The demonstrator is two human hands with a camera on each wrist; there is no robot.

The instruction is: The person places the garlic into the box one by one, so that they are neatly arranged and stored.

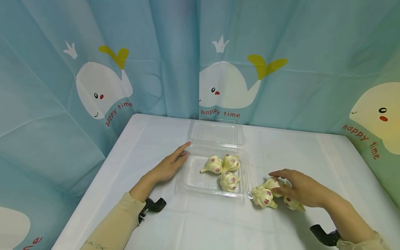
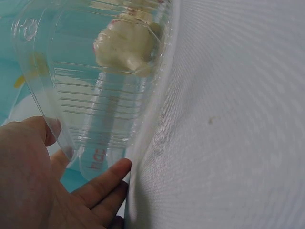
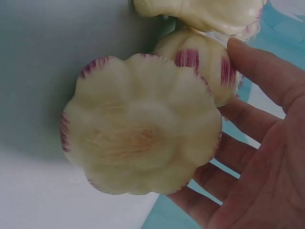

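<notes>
A clear plastic clamshell box (image 1: 194,180) lies on the table with its lid (image 1: 215,133) folded back. Three garlic bulbs (image 1: 229,181) sit in its right half. At the box's left rim is my left hand (image 1: 167,167), its fingers extended; the left wrist view has the thumb (image 2: 53,131) right at the rim. To the right of the box lies a group of three more bulbs. My right hand (image 1: 301,187) has thumb and fingers on either side of the middle bulb (image 3: 209,62), pinching it. A bulb (image 1: 264,197) sits left of it, another (image 1: 293,203) to the right.
White cloth covers the table (image 1: 193,222). Behind and beside it hang blue curtains (image 1: 175,69) printed with whales. Black wrist mounts (image 1: 156,205) are strapped to both forearms.
</notes>
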